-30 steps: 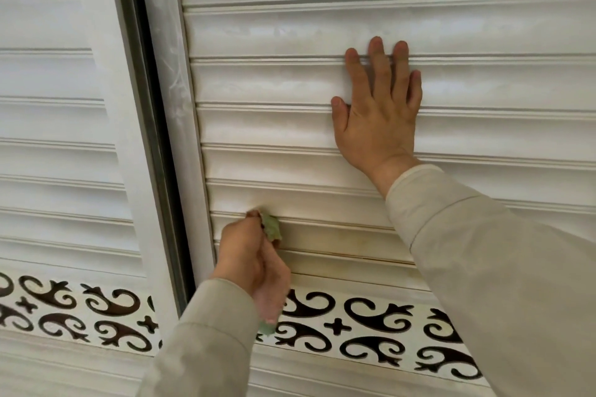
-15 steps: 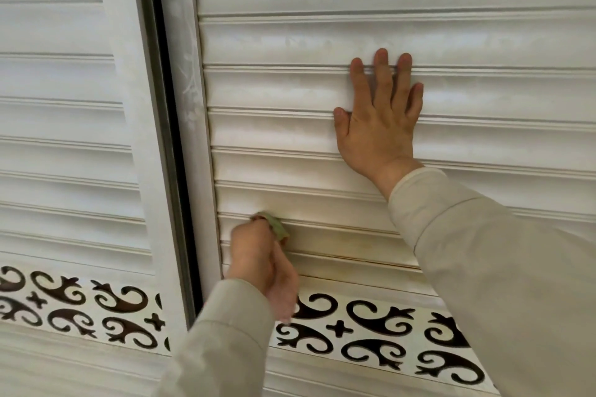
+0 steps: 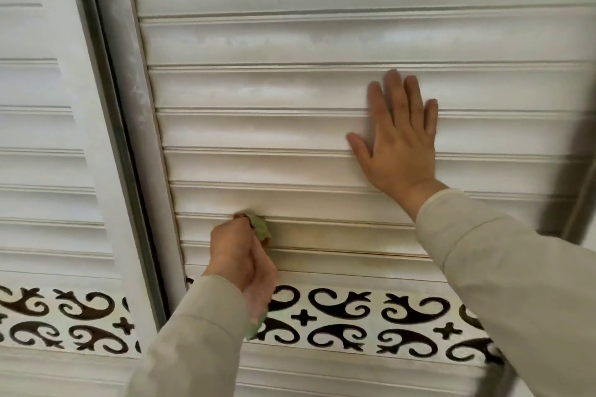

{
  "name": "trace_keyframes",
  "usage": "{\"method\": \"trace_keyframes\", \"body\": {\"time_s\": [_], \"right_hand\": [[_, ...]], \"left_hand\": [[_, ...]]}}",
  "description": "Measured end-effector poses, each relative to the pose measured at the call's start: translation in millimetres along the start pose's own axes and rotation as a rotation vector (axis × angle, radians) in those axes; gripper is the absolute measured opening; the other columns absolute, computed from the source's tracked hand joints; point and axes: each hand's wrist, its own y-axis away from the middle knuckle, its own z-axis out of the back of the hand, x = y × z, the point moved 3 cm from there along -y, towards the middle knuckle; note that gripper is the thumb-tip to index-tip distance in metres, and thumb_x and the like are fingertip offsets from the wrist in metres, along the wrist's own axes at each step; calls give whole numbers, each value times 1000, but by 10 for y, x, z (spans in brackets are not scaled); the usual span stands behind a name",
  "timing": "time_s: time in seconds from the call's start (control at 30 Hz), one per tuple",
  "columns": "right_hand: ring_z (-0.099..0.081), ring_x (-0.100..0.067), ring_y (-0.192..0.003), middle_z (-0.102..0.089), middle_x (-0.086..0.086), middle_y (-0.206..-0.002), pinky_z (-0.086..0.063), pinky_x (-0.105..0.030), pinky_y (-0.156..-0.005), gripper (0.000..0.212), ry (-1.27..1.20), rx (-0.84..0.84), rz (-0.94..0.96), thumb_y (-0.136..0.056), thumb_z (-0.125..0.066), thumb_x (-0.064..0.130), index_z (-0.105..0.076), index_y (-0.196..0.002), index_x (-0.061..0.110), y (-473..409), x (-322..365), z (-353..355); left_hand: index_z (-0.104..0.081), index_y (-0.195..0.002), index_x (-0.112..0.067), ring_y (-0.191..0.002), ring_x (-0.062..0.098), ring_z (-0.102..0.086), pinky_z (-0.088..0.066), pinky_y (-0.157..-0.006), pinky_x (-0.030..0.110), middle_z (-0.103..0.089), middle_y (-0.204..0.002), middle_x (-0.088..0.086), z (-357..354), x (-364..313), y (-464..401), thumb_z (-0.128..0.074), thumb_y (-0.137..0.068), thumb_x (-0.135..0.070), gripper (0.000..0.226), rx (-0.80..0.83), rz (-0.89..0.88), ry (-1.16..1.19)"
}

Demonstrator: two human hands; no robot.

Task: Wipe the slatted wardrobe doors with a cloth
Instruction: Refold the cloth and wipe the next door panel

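Left hand [image 3: 240, 255] is balled up around a small pale green cloth [image 3: 260, 226], fingers curled tight so only a bit of fabric pokes out the top by the knuckles and another scrap peeks out under the heel of the hand. The cloth's top end is pushed right up against the groove between 2 slats low on the right slatted wardrobe door [image 3: 322, 90], close to that door's left edge. The slat just to the right of the cloth looks a bit yellowish and grubby.

Right hand [image 3: 398, 142] is flat on the same door, higher up and well off to the right. Fingers straight and close together, thumb stuck out to the left, palm pressed across 3 slats or so. It isn't gripping anything, just resting on the surface.

Both arms are in light beige sleeves [image 3: 503, 284]. Under the slats there's a band of dark scrollwork cutouts [image 3: 371, 316] running across the door, and it carries on over the left door [image 3: 42, 171] too. A grey metal frame strip [image 3: 129, 145] runs between the 2 doors.
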Motion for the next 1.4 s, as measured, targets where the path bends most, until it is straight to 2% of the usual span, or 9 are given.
{"method": "trace_keyframes", "body": {"time_s": [0.13,0.23,0.47,0.67,0.8,0.93,1.17,1.27,1.4], "right_hand": [[4,-34,-151,1,-12,-165,0,-57,-117,76,53,69,89,-99,-40,52,-10,-158,14,39,-145,-64],[9,-36,-150,6,-13,-165,5,-59,-116,78,71,102,92,-99,-38,50,-4,-158,11,8,-91,-110],[16,-38,-149,15,-15,-163,10,-60,-115,83,71,155,144,-98,-35,53,4,-157,10,-38,59,-132],[-7,-29,-152,-10,-9,-165,-6,-55,-120,73,-12,19,201,-94,-48,48,-25,-156,18,171,-291,43],[-1,-32,-152,-4,-9,-166,0,-60,-117,71,49,63,212,-99,-40,50,-16,-158,20,236,-434,-4],[10,-35,-151,8,-11,-165,9,-62,-114,72,74,119,196,-100,-35,48,-4,-159,19,184,-338,-75],[23,-34,-148,22,-10,-163,15,-62,-113,73,12,238,231,-101,-34,44,6,-158,22,145,-181,-26],[21,-29,-149,18,-7,-164,11,-57,-116,73,-82,262,315,-100,-38,42,0,-159,23,151,-217,72],[-2,-32,-152,-5,-10,-166,-3,-55,-119,72,-69,107,211,-94,-49,42,-23,-157,18,266,-527,159]], "left_hand": [[-70,-72,-4,-62,22,-60,-47,-60,26,-64,-59,5,-150,151,122,-43,-79,7,30,-17,11,7],[-69,-57,-8,-63,26,-61,-47,-60,28,-66,-56,7,-497,308,244,-43,-67,7,32,49,2,-73],[-67,-67,-6,-70,34,-69,-56,-64,42,-68,-62,12,-1280,704,633,-50,-74,1,20,180,13,-205],[-62,-78,-1,-70,28,-60,-47,-66,32,-60,-68,9,-784,397,572,-46,-87,3,19,-69,-54,-94],[-63,-69,-8,-59,22,-53,-41,-62,30,-58,-63,2,-492,264,546,-38,-74,3,28,-141,-47,-30],[-72,-69,-15,-57,20,-50,-40,-58,25,-56,-57,-5,-603,468,553,-46,-66,-8,28,-66,129,-49],[-64,-72,-6,-73,29,-66,-51,-64,33,-68,-68,11,-1558,836,939,-49,-82,1,19,139,7,-291],[-59,-67,-9,-74,28,-60,-45,-60,23,-62,-66,8,-1615,869,1048,-48,-86,0,24,118,-54,-346],[-58,-76,-9,-69,28,-59,-51,-72,37,-58,-70,10,-1157,631,903,-50,-86,-2,14,-95,-34,-121]]}}
